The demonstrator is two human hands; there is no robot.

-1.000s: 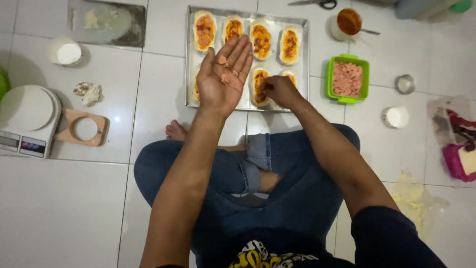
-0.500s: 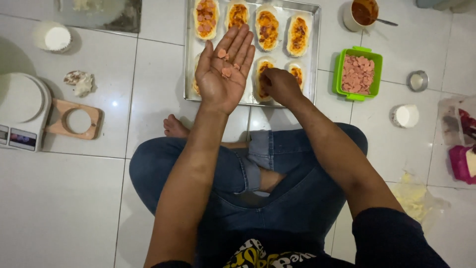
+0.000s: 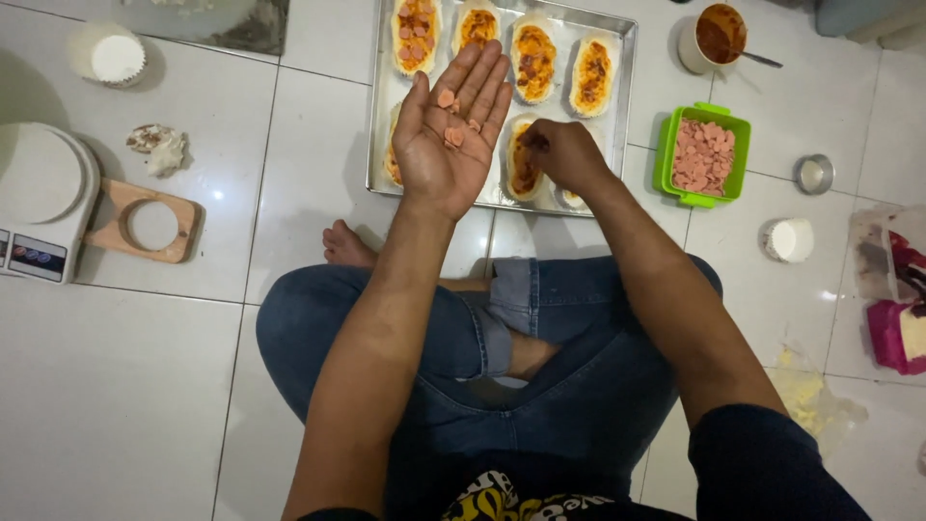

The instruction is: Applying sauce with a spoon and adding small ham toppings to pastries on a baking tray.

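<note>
I sit cross-legged on a white tiled floor in front of a metal baking tray (image 3: 625,58) with several oval dough pieces topped with red sauce (image 3: 533,60). My left hand (image 3: 449,130) is held flat, palm up, over the tray's near left part, with a few pink sausage slices (image 3: 451,133) lying on the palm. My right hand (image 3: 564,154) rests low over the near dough pieces, fingers pinched together above one of them (image 3: 521,166); whether a slice is between the fingertips is hidden.
A green box of pink sausage slices (image 3: 702,154) stands right of the tray, a cup of red sauce with a spoon (image 3: 719,37) behind it. A kitchen scale (image 3: 39,198), a wooden ring cutter (image 3: 145,220) and a dough scrap (image 3: 159,147) lie at left. White cups (image 3: 789,239), (image 3: 111,56) stand nearby.
The view has tilted, so everything sits lower and nearer in frame. My left palm stays open with the slices; my right hand stays at the near dough pieces, shifting slightly.
</note>
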